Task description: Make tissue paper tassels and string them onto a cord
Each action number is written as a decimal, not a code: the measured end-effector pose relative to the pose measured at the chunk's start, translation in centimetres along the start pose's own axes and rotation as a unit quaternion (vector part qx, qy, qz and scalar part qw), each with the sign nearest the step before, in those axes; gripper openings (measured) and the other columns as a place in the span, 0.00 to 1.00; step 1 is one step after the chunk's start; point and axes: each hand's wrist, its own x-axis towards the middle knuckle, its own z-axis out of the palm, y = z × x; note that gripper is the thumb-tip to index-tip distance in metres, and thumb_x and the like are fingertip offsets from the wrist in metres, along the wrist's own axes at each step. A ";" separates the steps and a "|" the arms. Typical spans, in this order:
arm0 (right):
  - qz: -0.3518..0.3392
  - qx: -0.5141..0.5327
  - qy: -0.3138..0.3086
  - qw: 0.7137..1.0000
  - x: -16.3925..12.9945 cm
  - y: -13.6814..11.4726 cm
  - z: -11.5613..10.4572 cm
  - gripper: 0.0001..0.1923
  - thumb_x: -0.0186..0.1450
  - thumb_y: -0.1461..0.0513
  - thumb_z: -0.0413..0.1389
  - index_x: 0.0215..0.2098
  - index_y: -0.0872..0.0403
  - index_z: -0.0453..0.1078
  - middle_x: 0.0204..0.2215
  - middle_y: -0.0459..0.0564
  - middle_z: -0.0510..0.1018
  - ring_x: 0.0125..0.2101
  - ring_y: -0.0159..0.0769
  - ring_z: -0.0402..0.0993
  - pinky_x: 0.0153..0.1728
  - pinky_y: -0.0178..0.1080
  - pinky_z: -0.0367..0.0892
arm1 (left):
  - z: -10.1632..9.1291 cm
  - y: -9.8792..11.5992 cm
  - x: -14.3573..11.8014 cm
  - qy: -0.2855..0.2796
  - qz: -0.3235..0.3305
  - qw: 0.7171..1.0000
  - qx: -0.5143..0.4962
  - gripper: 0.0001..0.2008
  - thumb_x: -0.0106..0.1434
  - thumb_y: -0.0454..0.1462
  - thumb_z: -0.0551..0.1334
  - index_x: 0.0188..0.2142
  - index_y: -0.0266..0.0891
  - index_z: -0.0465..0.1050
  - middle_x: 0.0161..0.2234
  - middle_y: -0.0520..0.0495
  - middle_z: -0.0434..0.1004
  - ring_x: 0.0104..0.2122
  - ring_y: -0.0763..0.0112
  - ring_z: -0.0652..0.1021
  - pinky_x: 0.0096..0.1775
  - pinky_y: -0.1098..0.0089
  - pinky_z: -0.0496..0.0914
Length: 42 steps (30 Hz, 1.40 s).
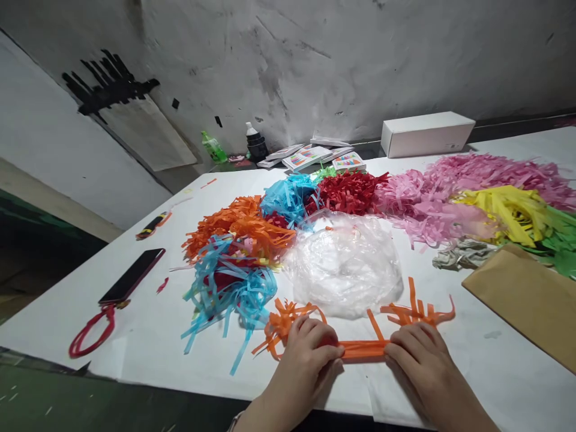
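Near the table's front edge lies an orange tissue paper tassel (363, 350), its middle folded into a flat narrow band. Fringed strips spread out from both of its ends. My left hand (310, 354) has its fingers closed on the left end of the band. On the right end, the fingers of my right hand (418, 354) are curled down and pressing. Both thumbs sit close to the band, partly hidden. Just beyond the hands is a crumpled clear plastic bag (346, 264). Blue fringed strips (234, 288) lie to the left of my left hand.
Orange (238, 225), red (351, 192), pink (450, 186) and yellow (508, 207) fringe piles arc across the white table (171, 336). A phone (132, 276) and a cutter knife (152, 225) lie left. Brown paper (526, 300) lies right; a white box (427, 135) stands by the wall.
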 end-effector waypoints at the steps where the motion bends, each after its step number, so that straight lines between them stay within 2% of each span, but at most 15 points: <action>1: 0.019 -0.006 -0.002 1.000 -0.1 0.0 0.1 0.13 0.72 0.67 0.46 0.34 0.52 0.70 0.31 0.47 0.73 0.37 0.38 0.68 0.49 0.47 0.55 | 0.0 0.2 0.0 0.002 -0.015 1.000 -0.001 0.07 0.66 0.30 0.61 0.38 0.44 0.76 0.39 0.49 0.77 0.40 0.64 0.74 0.51 0.53 0.63; 6: 0.060 -0.119 -0.051 0.990 0.3 -0.2 0.4 0.09 0.70 0.65 0.49 0.33 0.51 0.68 0.33 0.47 0.74 0.38 0.42 0.71 0.46 0.48 0.55 | 0.6 0.8 0.8 0.033 -0.116 0.993 0.001 0.08 0.62 0.30 0.60 0.27 0.40 0.69 0.36 0.47 0.75 0.38 0.62 0.74 0.46 0.55 0.66; 9: 0.093 -0.173 -0.045 0.980 0.8 -0.6 0.4 0.10 0.70 0.65 0.49 0.32 0.52 0.68 0.32 0.48 0.74 0.38 0.43 0.72 0.47 0.51 0.55 | 0.9 0.6 1.5 0.019 -0.151 0.988 0.017 0.08 0.58 0.29 0.62 0.24 0.39 0.67 0.34 0.46 0.73 0.38 0.60 0.73 0.43 0.55 0.67; 12: 0.047 -0.158 -0.002 0.986 1.4 -1.4 0.9 0.08 0.70 0.65 0.50 0.36 0.52 0.70 0.37 0.51 0.76 0.41 0.44 0.71 0.51 0.52 0.54 | 0.9 0.7 2.0 -0.009 -0.165 0.986 0.034 0.08 0.56 0.29 0.63 0.24 0.39 0.68 0.34 0.47 0.73 0.38 0.59 0.73 0.43 0.53 0.66; 14: -0.016 -0.126 0.006 0.992 1.9 -2.2 1.7 0.10 0.70 0.66 0.49 0.34 0.52 0.70 0.33 0.49 0.75 0.37 0.40 0.69 0.51 0.50 0.54 | 0.7 1.0 2.2 -0.025 -0.173 0.984 0.039 0.06 0.56 0.29 0.64 0.26 0.39 0.70 0.35 0.47 0.73 0.39 0.58 0.73 0.44 0.52 0.65; 16: -0.063 -0.109 -0.007 0.992 2.3 -2.7 2.5 0.15 0.70 0.70 0.46 0.29 0.52 0.68 0.25 0.46 0.70 0.30 0.36 0.65 0.46 0.46 0.55 | 0.6 1.2 2.2 -0.026 -0.164 0.985 0.037 0.07 0.56 0.27 0.64 0.29 0.39 0.72 0.37 0.47 0.74 0.40 0.58 0.73 0.46 0.52 0.64; 18: -0.083 -0.109 -0.014 0.990 2.6 -2.9 3.2 0.18 0.69 0.73 0.44 0.25 0.53 0.65 0.22 0.45 0.67 0.27 0.35 0.61 0.43 0.43 0.54 | 0.4 1.3 2.0 -0.012 -0.122 0.992 0.034 0.08 0.58 0.26 0.64 0.32 0.40 0.74 0.37 0.47 0.74 0.40 0.60 0.73 0.47 0.53 0.63; 22: -0.080 -0.096 0.002 0.992 2.9 -2.7 3.7 0.19 0.71 0.70 0.44 0.24 0.53 0.63 0.22 0.44 0.65 0.25 0.35 0.59 0.39 0.41 0.53 | 0.4 1.0 1.3 0.031 -0.015 0.998 0.048 0.07 0.64 0.29 0.62 0.34 0.42 0.76 0.35 0.48 0.73 0.37 0.63 0.71 0.44 0.56 0.62; 25: -0.070 -0.076 -0.002 0.995 3.0 -2.9 3.8 0.17 0.73 0.66 0.44 0.27 0.53 0.65 0.24 0.45 0.67 0.27 0.35 0.61 0.38 0.41 0.53 | 0.7 0.7 1.0 0.056 0.018 0.997 0.050 0.09 0.65 0.28 0.58 0.34 0.41 0.75 0.33 0.47 0.72 0.36 0.63 0.70 0.43 0.57 0.62; 30: -0.095 -0.076 -0.025 0.992 3.0 -3.1 4.2 0.17 0.71 0.71 0.43 0.27 0.53 0.65 0.24 0.45 0.68 0.28 0.37 0.61 0.41 0.42 0.54 | 0.9 0.4 1.4 0.031 -0.020 0.999 0.007 0.05 0.63 0.30 0.62 0.31 0.39 0.72 0.34 0.48 0.74 0.37 0.63 0.71 0.46 0.56 0.64; 34: -0.090 -0.078 -0.029 0.992 2.4 -1.6 2.6 0.17 0.69 0.73 0.43 0.27 0.53 0.65 0.24 0.46 0.69 0.29 0.37 0.62 0.44 0.44 0.55 | 0.6 0.0 1.3 0.007 -0.063 0.998 -0.023 0.07 0.61 0.31 0.66 0.28 0.39 0.71 0.33 0.49 0.73 0.36 0.64 0.72 0.44 0.59 0.65; 38: -0.043 -0.025 -0.024 0.998 1.1 0.0 0.3 0.16 0.70 0.70 0.44 0.31 0.52 0.69 0.29 0.46 0.73 0.33 0.36 0.66 0.47 0.44 0.57 | 0.5 -0.2 0.7 0.001 -0.061 0.998 -0.019 0.06 0.63 0.32 0.64 0.29 0.40 0.73 0.32 0.49 0.73 0.37 0.64 0.73 0.45 0.57 0.64; 42: 0.004 -0.005 -0.002 1.000 0.3 -0.1 0.0 0.15 0.71 0.67 0.45 0.33 0.51 0.71 0.30 0.46 0.74 0.35 0.36 0.70 0.54 0.47 0.54 | 0.4 0.7 0.8 -0.008 -0.066 0.998 0.013 0.07 0.66 0.31 0.59 0.32 0.41 0.73 0.34 0.48 0.73 0.38 0.63 0.73 0.48 0.54 0.63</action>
